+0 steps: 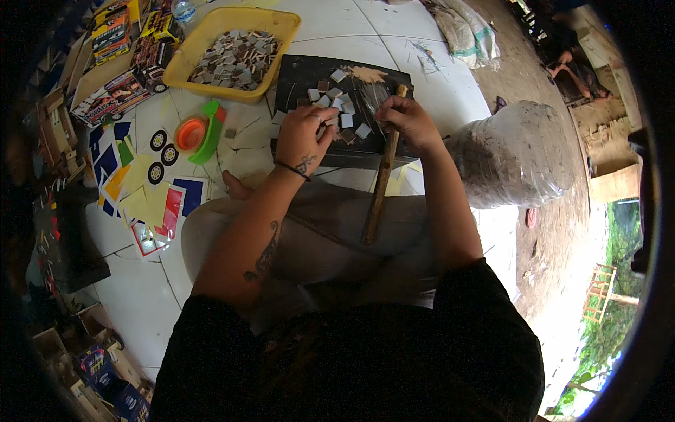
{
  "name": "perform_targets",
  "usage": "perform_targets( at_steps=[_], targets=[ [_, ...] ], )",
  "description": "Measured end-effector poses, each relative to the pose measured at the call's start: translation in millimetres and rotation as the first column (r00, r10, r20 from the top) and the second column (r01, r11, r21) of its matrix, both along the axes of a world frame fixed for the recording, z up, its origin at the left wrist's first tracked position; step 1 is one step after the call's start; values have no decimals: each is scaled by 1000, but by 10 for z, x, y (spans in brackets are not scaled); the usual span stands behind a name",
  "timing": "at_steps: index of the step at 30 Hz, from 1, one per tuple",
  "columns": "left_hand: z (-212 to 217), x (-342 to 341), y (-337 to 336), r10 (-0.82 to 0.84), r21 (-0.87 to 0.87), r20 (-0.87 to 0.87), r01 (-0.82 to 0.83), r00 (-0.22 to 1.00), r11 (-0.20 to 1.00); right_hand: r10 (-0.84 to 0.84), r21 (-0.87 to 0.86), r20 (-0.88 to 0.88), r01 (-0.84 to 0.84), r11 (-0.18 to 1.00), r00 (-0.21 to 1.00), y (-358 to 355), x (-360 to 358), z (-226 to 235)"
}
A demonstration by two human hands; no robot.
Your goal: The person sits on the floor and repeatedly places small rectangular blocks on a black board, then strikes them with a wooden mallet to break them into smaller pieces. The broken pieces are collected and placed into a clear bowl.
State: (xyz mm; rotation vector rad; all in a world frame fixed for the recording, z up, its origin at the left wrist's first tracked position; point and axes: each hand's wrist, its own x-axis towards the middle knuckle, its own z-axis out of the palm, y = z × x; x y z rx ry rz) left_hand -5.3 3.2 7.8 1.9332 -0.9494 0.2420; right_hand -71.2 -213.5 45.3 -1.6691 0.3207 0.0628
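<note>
My left hand point(304, 135) is over the left side of a black board point(295, 77), fingers bent and thumb close to the forefinger. A small square piece seems pinched between them, partly hidden by the fingers. Loose grey and brown square pieces point(346, 119) lie around its fingertips. At the board's right side my right hand point(413, 125) is closed around the upper part of a wooden stick point(382, 186), whose lower end slants down over my lap. The right thumb and forefinger meet; whether they also pinch something small cannot be made out. Thin nails point(371, 98) lie between the hands.
A yellow basin point(290, 43) full of square pieces stands beyond the board. To the left are a green tape dispenser point(210, 137), black toy wheels point(155, 173), coloured sheets point(169, 214) and toy trucks point(116, 98). A bulky plastic-wrapped bundle point(513, 155) stands right; a person point(573, 74) sits beyond.
</note>
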Motion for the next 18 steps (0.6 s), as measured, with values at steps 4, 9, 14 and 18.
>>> perform_targets(
  at_steps=[4, 9, 14, 18],
  targets=[
    [61, 11, 22, -165, -192, -337, 103, 927, 976, 111, -65, -10, -112, 992, 994, 127, 4, 109],
    [152, 86, 85, -522, -517, -657, 179, 544, 837, 230, -39, 30, -229, 973, 973, 339, -8, 194],
    [150, 114, 114, -601, -570, -663, 219, 445, 792, 291, -33, -11, -291, 956, 957, 414, -1, 196],
    [117, 124, 117, -538, -515, -710, 187, 455, 837, 373, -77, 8, -371, 925, 928, 425, 10, 154]
  ],
)
